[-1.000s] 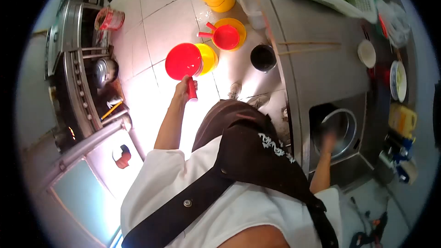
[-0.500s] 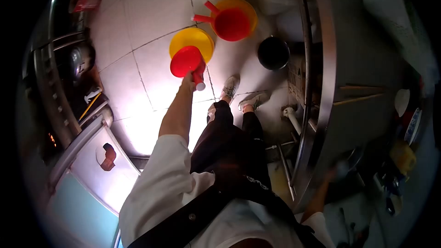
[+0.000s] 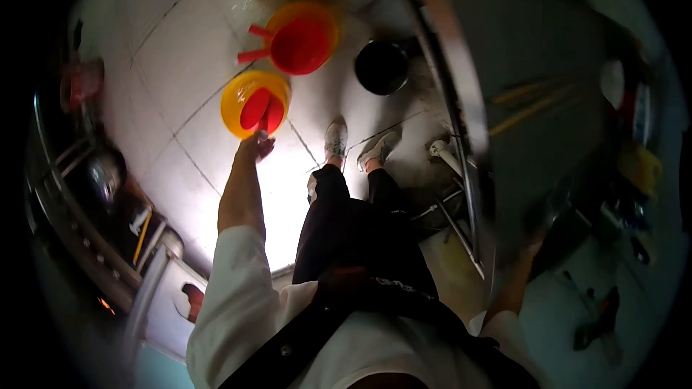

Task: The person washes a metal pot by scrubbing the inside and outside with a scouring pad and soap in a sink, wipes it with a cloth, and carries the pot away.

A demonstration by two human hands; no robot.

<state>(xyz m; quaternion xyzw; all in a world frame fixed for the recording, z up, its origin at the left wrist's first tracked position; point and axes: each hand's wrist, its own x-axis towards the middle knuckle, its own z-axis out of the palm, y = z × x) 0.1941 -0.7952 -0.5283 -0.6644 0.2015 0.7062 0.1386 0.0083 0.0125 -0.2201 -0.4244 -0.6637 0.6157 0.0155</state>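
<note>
On the tiled floor (image 3: 162, 126), the near yellow bucket (image 3: 231, 106) is taking the red dipper (image 3: 254, 109), which is tilting inside its mouth, handle toward the person. Left hand (image 3: 264, 145) is reaching at that handle's end by the bucket's near rim; can't tell whether fingers are gripping or released. Right hand (image 3: 535, 238) is hanging well right of the bucket, dark, blurred, finger state unreadable. Just beyond the bucket, red dippers (image 3: 299, 47) are resting over another yellow container (image 3: 329, 23), a black bucket (image 3: 380, 70) standing farther right
</note>
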